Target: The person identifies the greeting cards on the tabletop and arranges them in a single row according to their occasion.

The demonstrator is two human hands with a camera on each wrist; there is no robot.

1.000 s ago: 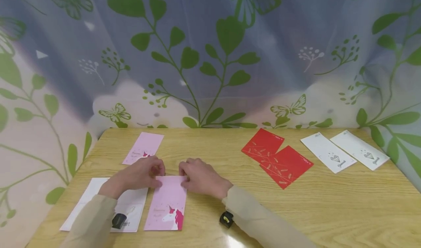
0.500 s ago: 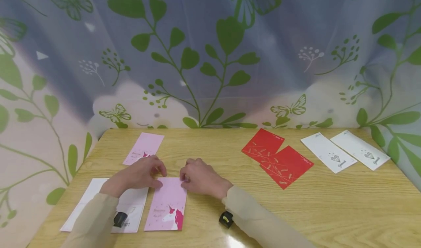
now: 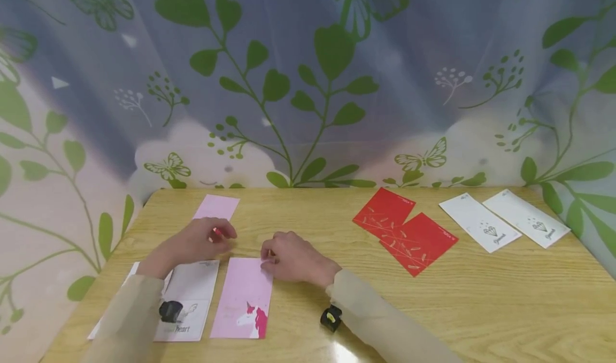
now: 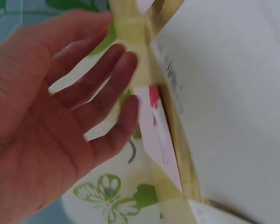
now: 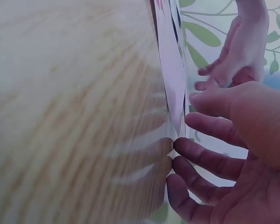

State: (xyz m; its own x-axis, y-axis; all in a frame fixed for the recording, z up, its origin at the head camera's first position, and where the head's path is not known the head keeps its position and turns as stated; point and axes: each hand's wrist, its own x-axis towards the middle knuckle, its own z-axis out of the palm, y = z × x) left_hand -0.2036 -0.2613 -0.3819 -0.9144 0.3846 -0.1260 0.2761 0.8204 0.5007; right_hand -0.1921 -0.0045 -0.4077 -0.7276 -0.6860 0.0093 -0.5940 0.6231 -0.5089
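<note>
A pink envelope with a unicorn print lies flat on the table in front of me. At its top right corner is my right hand, fingers loosely bent; in the right wrist view its thumb stands apart from the fingertips, which touch the tabletop beside the envelope's end. My left hand is raised off the envelope, its fingers spread with nothing between them in the left wrist view. It partly covers a second pink envelope farther back. Under the left forearm lie two white envelopes, partly hidden by the sleeve.
Two overlapping red envelopes lie right of centre. Two white envelopes with a diamond print are at the far right. A patterned curtain hangs behind the wooden table. Small black devices sit at both wrists.
My left hand has let go of the near pink envelope's top left corner and moved up and left. The right hand's fingers have loosened at the other corner. The envelope stays in place.
</note>
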